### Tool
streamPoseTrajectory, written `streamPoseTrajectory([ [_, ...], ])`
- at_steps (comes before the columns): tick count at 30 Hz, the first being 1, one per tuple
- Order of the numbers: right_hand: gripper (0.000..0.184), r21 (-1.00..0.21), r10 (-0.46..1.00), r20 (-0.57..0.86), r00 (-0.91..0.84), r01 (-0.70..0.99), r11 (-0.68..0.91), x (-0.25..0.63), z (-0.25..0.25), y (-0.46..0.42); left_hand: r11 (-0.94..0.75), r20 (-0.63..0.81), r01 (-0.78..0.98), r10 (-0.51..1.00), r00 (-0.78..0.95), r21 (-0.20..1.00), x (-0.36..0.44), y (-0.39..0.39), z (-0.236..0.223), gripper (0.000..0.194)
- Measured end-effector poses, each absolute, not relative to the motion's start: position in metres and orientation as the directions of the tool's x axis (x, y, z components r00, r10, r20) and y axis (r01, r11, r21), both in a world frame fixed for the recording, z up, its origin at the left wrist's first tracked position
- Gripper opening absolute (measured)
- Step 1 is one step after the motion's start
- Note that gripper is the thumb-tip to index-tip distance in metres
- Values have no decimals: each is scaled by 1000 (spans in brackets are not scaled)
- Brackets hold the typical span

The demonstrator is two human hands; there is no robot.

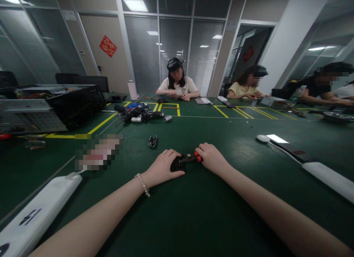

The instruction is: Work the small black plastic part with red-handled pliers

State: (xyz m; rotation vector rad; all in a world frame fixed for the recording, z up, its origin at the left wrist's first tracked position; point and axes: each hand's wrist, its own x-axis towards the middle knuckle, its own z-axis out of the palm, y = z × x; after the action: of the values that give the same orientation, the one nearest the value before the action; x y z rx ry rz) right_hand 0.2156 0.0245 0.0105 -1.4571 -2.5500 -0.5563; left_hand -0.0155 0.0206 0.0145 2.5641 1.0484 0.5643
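My left hand point(163, 167) is closed around a small black part point(176, 167) on the green table, its thumb on the near side and its fingers on the far side. From the right, my right hand point(212, 158) grips pliers by their red handles point(198, 156). Their dark jaws reach to the black part and seem to touch it; the exact contact is too small to make out. A small dark piece with shiny metal bits point(152, 141) lies just beyond my left hand.
An opened computer case point(77, 105) stands at the left, near a tangle of black cables point(143, 113). A white device point(41, 212) lies at the lower left, with another point(329, 177) and a phone point(293, 150) at the right. Several people sit across the table.
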Motion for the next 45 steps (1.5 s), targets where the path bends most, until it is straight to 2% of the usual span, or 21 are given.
streamPoseTrajectory([
  [11, 27, 224, 782, 310, -541, 841, 492, 217, 13, 23, -674, 221, 594, 722, 656, 439, -15, 20, 17, 51],
  [45, 25, 241, 802, 299, -517, 854, 461, 216, 12, 24, -681, 234, 596, 719, 655, 426, -15, 21, 14, 51],
])
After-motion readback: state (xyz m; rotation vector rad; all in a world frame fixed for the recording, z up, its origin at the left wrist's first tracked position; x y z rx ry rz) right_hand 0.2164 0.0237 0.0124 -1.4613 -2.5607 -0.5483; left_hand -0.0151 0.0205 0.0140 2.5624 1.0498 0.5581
